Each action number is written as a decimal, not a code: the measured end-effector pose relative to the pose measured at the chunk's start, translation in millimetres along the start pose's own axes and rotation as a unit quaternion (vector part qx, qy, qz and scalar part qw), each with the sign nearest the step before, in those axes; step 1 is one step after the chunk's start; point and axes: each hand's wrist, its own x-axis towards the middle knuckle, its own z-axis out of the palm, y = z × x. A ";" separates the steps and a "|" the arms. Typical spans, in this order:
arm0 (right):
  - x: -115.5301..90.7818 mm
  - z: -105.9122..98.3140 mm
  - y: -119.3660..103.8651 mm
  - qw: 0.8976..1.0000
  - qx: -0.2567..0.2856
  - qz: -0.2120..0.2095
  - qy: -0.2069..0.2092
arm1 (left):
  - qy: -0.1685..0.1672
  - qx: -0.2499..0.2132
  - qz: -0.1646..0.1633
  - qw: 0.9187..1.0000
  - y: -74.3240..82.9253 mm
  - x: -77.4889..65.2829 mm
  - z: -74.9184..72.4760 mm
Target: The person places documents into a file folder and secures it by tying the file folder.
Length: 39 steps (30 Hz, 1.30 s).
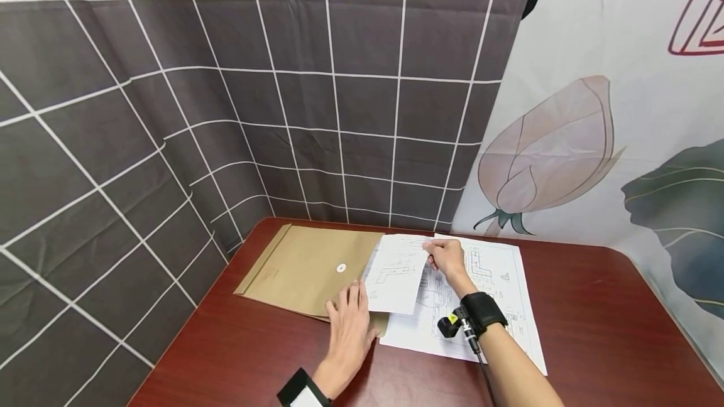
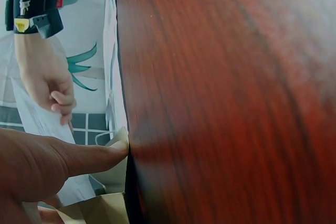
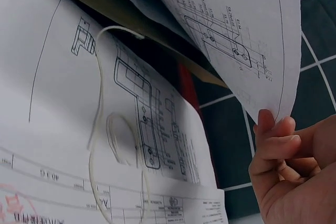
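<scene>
A brown paper envelope (image 1: pixel 305 262) with a white button lies at the left of the table. My left hand (image 1: pixel 347 325) rests on its right end, fingers straight; in the left wrist view its thumb (image 2: pixel 100 156) presses the brown paper edge close over the tabletop. My right hand (image 1: pixel 447 256) pinches the upper right corner of a drawing sheet (image 1: pixel 396 278), which slants up at the envelope's mouth. In the right wrist view this sheet (image 3: pixel 231 35) bends above the brown edge. Under it, more drawing sheets (image 1: pixel 481 306) lie flat to the right.
A thin white string (image 3: pixel 100 93) loops over the flat sheets. The red-brown table (image 1: pixel 599 306) extends to the right and front. A gridded dark curtain (image 1: pixel 362 105) and a white flower-print cloth (image 1: pixel 571 206) stand behind. A cable (image 1: pixel 485 372) trails from the right wrist camera.
</scene>
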 end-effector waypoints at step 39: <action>-0.5 33.8 -14.0 0.994 0.052 0.020 -0.097 | 0.024 -0.013 0.004 1.000 -0.9 0.1 3.8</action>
